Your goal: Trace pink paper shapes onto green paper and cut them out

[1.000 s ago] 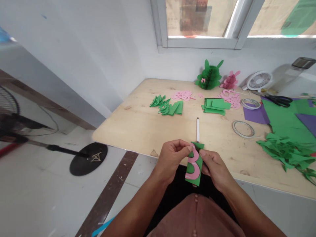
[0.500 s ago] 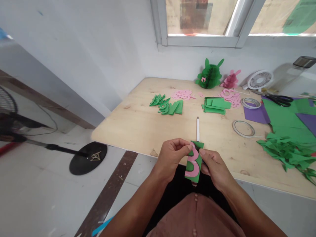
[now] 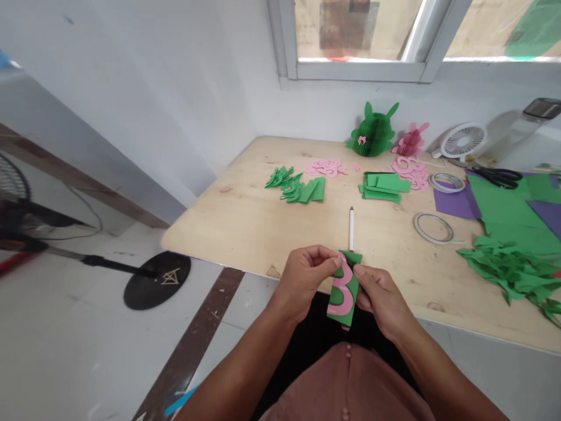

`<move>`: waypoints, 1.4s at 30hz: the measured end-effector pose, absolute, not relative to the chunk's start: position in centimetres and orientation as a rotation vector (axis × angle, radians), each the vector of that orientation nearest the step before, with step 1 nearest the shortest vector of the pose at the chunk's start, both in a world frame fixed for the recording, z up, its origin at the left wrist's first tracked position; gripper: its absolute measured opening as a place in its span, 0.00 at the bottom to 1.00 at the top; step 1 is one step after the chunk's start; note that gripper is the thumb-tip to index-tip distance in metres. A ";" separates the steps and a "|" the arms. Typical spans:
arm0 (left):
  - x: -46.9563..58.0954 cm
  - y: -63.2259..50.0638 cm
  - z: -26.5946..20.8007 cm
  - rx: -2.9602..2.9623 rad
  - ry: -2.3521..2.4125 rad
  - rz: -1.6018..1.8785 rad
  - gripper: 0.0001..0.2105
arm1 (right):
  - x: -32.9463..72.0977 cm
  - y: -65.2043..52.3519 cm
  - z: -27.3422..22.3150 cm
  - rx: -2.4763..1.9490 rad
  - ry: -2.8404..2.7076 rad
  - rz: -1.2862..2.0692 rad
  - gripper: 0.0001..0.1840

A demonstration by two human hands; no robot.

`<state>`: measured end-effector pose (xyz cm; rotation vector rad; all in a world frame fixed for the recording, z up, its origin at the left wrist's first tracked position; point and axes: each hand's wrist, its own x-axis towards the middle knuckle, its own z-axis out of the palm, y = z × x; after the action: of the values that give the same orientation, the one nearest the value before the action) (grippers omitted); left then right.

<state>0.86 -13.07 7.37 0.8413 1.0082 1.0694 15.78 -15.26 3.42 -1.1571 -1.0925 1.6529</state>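
My left hand (image 3: 309, 275) pinches the upper left edge of a green paper strip (image 3: 347, 318) between thumb and fingers. Against the strip's front lies a pink paper cutout (image 3: 346, 301) shaped like a 3. My right hand (image 3: 380, 295) is closed at the strip's right edge, around a dark tool that looks like scissors, mostly hidden by the fingers and paper. At the top, a green flap stands apart from the strip. Just beyond the hands, a white pen (image 3: 351, 228) lies on the wooden table (image 3: 245, 234).
Green cutouts (image 3: 291, 186), pink cutouts (image 3: 324, 168) and stacked green strips (image 3: 383, 187) lie farther back. Tape rolls (image 3: 433, 241), black-handled scissors (image 3: 499, 175) and green scraps (image 3: 504, 263) are at right. Paper figures (image 3: 372, 133) and a small fan (image 3: 463, 142) stand by the wall.
The strip's lower end has shifted slightly left and tilted a little more. Both hands keep nearly the same place and grip.
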 end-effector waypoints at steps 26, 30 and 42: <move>0.6 -12.9 7.9 0.850 1.013 1.036 0.08 | 15.9 -15.5 3.7 -1.208 -1.149 1.579 0.27; 0.5 -12.8 7.9 0.860 1.007 1.033 0.08 | 15.9 -15.5 3.7 -1.226 -1.150 1.556 0.27; -0.1 -12.5 8.1 0.912 0.989 0.978 0.08 | 16.1 -15.6 3.9 -1.224 -1.223 1.542 0.27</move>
<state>-0.08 -12.49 8.10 0.9124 0.9892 0.9782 16.11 -15.55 3.94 -1.2238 -1.2228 1.5416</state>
